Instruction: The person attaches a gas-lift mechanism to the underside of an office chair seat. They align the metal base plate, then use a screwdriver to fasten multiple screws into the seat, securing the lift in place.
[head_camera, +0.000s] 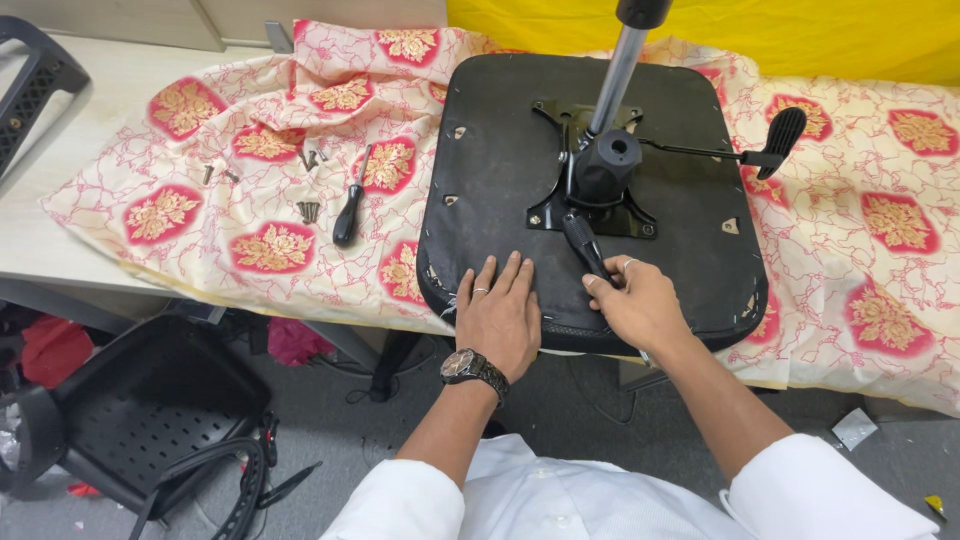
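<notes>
Seat base: we see a black chair seat lying upside down on the patterned cloth that covers the table; a metal mechanism plate is fixed at its middle, with a grey gas column rising from it.
Left hand: our left hand lies flat on the near edge of the seat; fingers spread open, gripping nothing.
Right hand: our right hand rests on the near edge too; its fingers are closed around a black handle that runs out from the mechanism.
Lever: a paddle lever sticks out to the right.
Cloth, left part: a screwdriver lies there, with loose screws just beside it.
Floor, near left: a black chair back.
</notes>
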